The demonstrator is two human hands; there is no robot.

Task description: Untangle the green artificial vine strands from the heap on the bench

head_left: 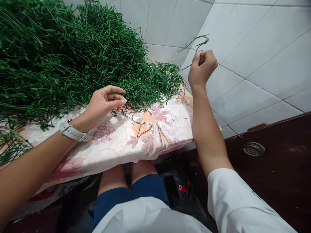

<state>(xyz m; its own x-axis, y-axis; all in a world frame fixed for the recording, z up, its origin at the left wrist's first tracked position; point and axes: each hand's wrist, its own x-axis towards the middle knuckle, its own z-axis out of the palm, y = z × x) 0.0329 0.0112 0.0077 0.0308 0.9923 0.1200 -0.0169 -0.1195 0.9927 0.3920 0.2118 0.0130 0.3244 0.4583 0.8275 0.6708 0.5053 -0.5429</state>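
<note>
A large heap of thin green stems [97, 58] covers the back and left of a table with a floral cloth [116, 145]. My left hand [104, 100], with a white watch on the wrist, is at the heap's front edge, thumb and fingers curved toward each other with their tips at some stems. Whether it grips any is unclear. My right hand [202, 66] is raised to the right of the heap, fingers closed on a few green stems [202, 42] that stick out above it, partly blurred. A loose looped stem [144, 130] lies on the cloth.
White and orange strings [161, 134] lie near the table's front edge. Tiled walls [243, 58] rise behind and to the right. At lower right is a dark brown surface with a round metal fitting [254, 149]. A red item [182, 188] lies beside my legs.
</note>
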